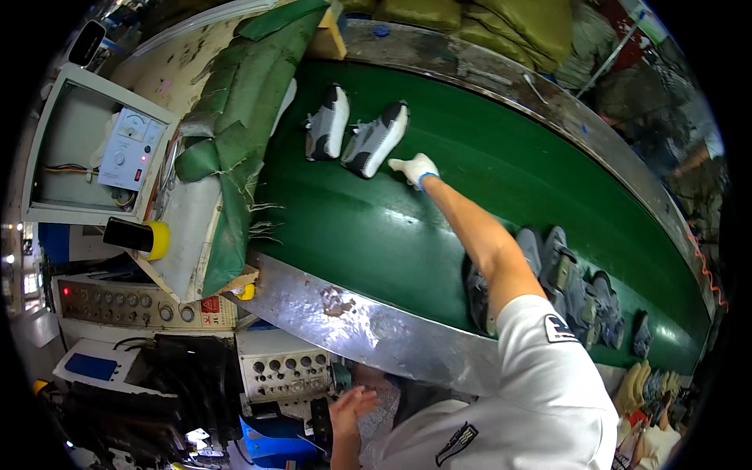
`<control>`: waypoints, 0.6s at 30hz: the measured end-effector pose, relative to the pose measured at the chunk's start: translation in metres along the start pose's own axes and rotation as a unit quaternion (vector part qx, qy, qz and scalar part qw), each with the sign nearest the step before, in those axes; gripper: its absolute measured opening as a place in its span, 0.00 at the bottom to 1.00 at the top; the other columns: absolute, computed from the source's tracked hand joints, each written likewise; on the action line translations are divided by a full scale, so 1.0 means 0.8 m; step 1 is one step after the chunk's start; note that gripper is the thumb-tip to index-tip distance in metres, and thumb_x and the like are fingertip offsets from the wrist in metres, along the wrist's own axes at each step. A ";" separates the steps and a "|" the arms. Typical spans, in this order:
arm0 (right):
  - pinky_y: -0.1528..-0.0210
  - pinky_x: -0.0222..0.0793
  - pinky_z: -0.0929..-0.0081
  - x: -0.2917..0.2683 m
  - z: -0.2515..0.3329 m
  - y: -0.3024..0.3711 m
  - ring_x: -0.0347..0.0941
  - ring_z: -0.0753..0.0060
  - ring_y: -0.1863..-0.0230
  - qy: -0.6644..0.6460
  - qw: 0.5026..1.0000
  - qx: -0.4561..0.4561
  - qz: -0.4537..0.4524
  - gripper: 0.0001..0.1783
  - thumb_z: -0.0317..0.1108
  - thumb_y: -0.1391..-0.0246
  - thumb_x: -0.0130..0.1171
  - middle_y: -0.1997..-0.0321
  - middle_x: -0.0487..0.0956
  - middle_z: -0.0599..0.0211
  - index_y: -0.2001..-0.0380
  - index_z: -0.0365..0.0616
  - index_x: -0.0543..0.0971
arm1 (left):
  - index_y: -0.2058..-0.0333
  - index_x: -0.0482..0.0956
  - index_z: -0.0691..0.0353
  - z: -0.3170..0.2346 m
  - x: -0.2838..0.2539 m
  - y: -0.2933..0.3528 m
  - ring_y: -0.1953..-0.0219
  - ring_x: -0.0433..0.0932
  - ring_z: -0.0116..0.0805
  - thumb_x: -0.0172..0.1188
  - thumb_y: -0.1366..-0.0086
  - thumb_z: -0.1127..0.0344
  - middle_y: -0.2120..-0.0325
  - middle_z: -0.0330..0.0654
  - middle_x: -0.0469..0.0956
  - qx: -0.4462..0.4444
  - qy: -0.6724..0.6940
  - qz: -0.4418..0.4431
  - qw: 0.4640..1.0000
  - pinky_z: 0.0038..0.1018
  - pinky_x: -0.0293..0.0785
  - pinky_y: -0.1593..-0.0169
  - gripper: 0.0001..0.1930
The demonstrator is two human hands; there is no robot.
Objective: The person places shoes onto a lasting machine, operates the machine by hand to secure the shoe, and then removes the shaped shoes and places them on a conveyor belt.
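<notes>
My right hand (415, 170), in a white glove with a blue cuff edge, reaches over the green conveyor belt (345, 227). Its fingers are partly stretched out and grip nothing that shows. Just left of it a grey and white sneaker (380, 141) lies on its side, with a small gap to the glove. A second sneaker of the same kind (329, 125) lies farther left. Low in the picture, my bare left hand (354, 409) hangs near the control panels with its fingers extended, away from the belt and holding nothing visible.
Several dark grey shoes (583, 298) lie on the belt to the right, partly behind my arm. Ragged green flaps (227, 149) cover the machine opening at left. A metal ledge (360, 329) borders the near side. A knobbed panel (286, 374) stands below it.
</notes>
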State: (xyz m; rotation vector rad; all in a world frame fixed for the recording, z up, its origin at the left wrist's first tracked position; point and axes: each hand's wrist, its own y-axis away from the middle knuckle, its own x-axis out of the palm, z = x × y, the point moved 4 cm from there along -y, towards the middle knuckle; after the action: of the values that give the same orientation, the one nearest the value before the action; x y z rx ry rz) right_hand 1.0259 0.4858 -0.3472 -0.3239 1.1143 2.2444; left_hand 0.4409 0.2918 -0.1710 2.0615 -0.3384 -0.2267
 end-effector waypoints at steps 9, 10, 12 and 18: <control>0.43 0.75 0.57 0.093 0.054 -0.091 0.78 0.49 0.45 -0.259 0.956 0.037 -0.130 0.59 0.52 0.59 0.76 0.41 0.76 0.43 0.34 0.27 0.56 | 0.45 0.75 0.75 0.060 -0.038 0.043 0.60 0.84 0.49 0.65 0.37 0.51 0.58 0.56 0.83 -0.047 0.093 -0.065 0.992 0.42 0.81 0.54 0.32; 0.47 0.78 0.57 0.089 0.048 -0.083 0.80 0.52 0.48 -0.337 0.940 0.008 -0.058 0.50 0.46 0.55 0.75 0.43 0.77 0.46 0.37 0.28 0.63 | 0.48 0.78 0.72 0.057 -0.041 0.051 0.53 0.83 0.53 0.64 0.35 0.50 0.56 0.57 0.83 -0.045 0.084 -0.054 0.994 0.43 0.80 0.50 0.28; 0.47 0.79 0.57 0.108 0.042 -0.008 0.81 0.56 0.50 -0.494 0.852 -0.049 0.164 0.36 0.39 0.49 0.72 0.43 0.78 0.50 0.42 0.31 0.70 | 0.49 0.77 0.74 0.078 -0.058 0.042 0.60 0.85 0.51 0.63 0.33 0.57 0.59 0.58 0.84 -0.044 0.100 -0.078 0.991 0.40 0.83 0.57 0.24; 0.36 0.71 0.54 0.149 -0.021 0.367 0.75 0.55 0.41 -0.578 0.657 -0.053 0.482 0.35 0.42 0.44 0.67 0.40 0.76 0.49 0.38 0.36 0.70 | 0.47 0.76 0.73 -0.002 -0.123 0.045 0.63 0.86 0.39 0.59 0.29 0.66 0.60 0.53 0.84 0.125 0.070 -0.101 0.985 0.30 0.84 0.60 0.18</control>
State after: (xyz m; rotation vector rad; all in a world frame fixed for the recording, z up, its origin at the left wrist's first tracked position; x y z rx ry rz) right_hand 0.7511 0.3851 -0.2254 1.8396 0.3562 2.4529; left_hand 0.3430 0.3088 -0.1366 2.3475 -0.0719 -0.1672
